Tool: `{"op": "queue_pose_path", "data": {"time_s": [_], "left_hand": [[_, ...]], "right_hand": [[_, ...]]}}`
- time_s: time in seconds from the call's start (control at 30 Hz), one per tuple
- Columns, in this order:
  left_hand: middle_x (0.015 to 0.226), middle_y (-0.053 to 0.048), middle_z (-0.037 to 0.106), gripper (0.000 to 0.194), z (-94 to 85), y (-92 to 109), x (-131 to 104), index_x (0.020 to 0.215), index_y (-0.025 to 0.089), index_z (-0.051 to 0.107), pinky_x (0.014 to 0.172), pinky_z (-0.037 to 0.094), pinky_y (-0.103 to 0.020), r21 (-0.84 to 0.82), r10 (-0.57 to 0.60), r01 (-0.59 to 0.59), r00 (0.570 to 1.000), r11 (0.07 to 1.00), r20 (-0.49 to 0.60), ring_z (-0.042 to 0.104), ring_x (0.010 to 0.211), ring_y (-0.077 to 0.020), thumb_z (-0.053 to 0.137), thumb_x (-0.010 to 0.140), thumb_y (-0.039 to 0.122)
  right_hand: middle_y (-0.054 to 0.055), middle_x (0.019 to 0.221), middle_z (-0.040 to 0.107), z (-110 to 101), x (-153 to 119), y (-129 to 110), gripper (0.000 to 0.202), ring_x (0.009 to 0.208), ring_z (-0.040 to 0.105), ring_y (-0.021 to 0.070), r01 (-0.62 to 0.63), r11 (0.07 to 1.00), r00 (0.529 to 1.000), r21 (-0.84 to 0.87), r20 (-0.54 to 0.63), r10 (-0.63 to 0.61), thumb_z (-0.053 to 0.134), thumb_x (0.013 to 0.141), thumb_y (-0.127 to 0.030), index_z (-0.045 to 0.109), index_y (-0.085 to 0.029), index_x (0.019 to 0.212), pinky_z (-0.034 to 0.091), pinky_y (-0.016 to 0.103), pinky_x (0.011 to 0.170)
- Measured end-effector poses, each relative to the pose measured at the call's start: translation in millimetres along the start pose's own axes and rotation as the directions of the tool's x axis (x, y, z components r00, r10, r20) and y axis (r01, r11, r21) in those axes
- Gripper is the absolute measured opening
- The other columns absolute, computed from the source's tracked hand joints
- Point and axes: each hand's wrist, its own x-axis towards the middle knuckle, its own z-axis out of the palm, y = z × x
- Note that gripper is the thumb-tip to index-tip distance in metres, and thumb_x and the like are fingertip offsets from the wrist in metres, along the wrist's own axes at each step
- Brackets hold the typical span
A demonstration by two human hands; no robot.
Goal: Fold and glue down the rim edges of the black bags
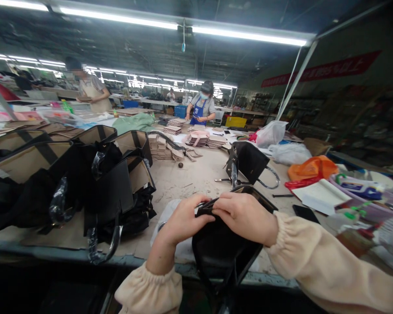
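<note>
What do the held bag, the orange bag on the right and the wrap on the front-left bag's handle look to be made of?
Held bag: smooth, black, softly shiny panels; leather or imitation, I can't tell which.
Orange bag: thin plastic film, judging by its crumpled folds and sheen.
Handle wrap: clear, glossy plastic, wrinkled with bright glints.

Left of the left hand [185, 220], open black boxy handbags [109, 192] line the beige-topped worktable [175, 181]. Beyond the right hand [245, 214] sits a lone black handbag [253, 163]; to that hand's right, a flat black phone [305, 213] and, farther out, a purple plastic basket [380, 208].
</note>
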Motion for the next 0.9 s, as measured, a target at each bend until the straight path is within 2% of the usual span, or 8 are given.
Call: {"op": "queue_pose_path", "data": {"time_s": [0.13,0.33,0.43,0.5,0.63,0.77,0.9], "left_hand": [[0.105,-0.002,0.070,0.029,-0.5,-2.6,-0.9,0.104,0.021,0.067,0.091,0.045,-0.028,-0.074,0.019,-0.021,1.000,0.997,-0.021,0.063,0.098,-0.0195,0.064,0.076,0.025],[0.105,-0.002,0.071,0.027,-0.2,-3.1,-0.2,0.102,0.020,0.070,0.091,0.048,-0.030,-0.086,0.007,-0.012,0.998,0.996,-0.059,0.065,0.097,-0.0210,0.063,0.077,0.026],[0.105,-0.001,0.071,0.026,-0.6,-3.3,0.2,0.103,0.021,0.070,0.091,0.048,-0.029,-0.092,0.014,-0.018,0.999,0.996,-0.047,0.064,0.098,-0.0201,0.060,0.078,0.024],[0.104,0.000,0.071,0.027,-0.8,-2.9,0.3,0.104,0.022,0.070,0.090,0.048,-0.028,-0.099,0.023,-0.026,0.999,0.995,-0.036,0.065,0.097,-0.0192,0.059,0.079,0.022],[0.102,0.001,0.072,0.029,-0.8,-1.0,0.4,0.105,0.024,0.069,0.090,0.048,-0.027,-0.097,0.040,-0.043,0.999,0.994,-0.031,0.065,0.095,-0.0182,0.058,0.078,0.019],[0.108,-0.001,0.070,0.033,-0.8,0.1,0.6,0.107,0.024,0.069,0.092,0.047,-0.028,-0.082,0.049,-0.051,0.998,0.995,-0.032,0.064,0.098,-0.0194,0.062,0.075,0.018],[0.106,-0.001,0.071,0.034,-0.2,-0.3,0.9,0.107,0.024,0.069,0.090,0.048,-0.029,-0.062,0.066,-0.068,0.997,0.996,-0.027,0.064,0.094,-0.0189,0.062,0.074,0.016]], "right_hand": [[0.001,0.078,0.062,0.7,4.1,0.1,0.022,0.074,0.057,0.0109,-0.063,0.993,0.998,0.104,0.028,0.060,0.048,0.091,-0.025,0.068,-0.020,0.083,0.040,0.023,0.070],[0.001,0.074,0.059,1.1,4.0,0.1,0.027,0.071,0.056,0.0122,-0.106,0.994,0.994,0.031,0.005,0.105,0.047,0.091,-0.030,0.063,-0.019,0.073,0.038,0.025,0.067],[0.001,0.079,0.060,-0.9,0.0,0.2,0.016,0.074,0.056,0.0130,-0.108,0.993,0.993,0.038,-0.048,0.110,0.052,0.088,-0.030,0.061,-0.019,0.080,0.039,0.025,0.067],[0.001,0.086,0.061,-2.6,-2.1,0.0,0.010,0.078,0.057,0.0133,-0.060,0.996,0.995,0.070,-0.073,0.065,0.054,0.087,-0.027,0.060,-0.020,0.091,0.041,0.024,0.068],[0.002,0.098,0.063,-2.0,-1.1,-0.2,0.022,0.090,0.058,0.0130,0.096,0.992,0.993,0.077,-0.079,-0.090,0.047,0.091,-0.022,0.059,-0.024,0.109,0.042,0.023,0.077],[0.002,0.087,0.063,2.2,3.7,0.1,0.019,0.080,0.058,0.0122,0.142,0.990,0.985,-0.021,-0.094,-0.143,0.046,0.092,-0.023,0.065,-0.021,0.093,0.040,0.023,0.070],[0.002,0.079,0.061,4.3,5.8,-2.0,0.021,0.072,0.055,0.0117,0.105,0.993,0.987,-0.060,-0.114,-0.111,0.044,0.092,-0.023,0.062,-0.018,0.084,0.037,0.025,0.064]]}}
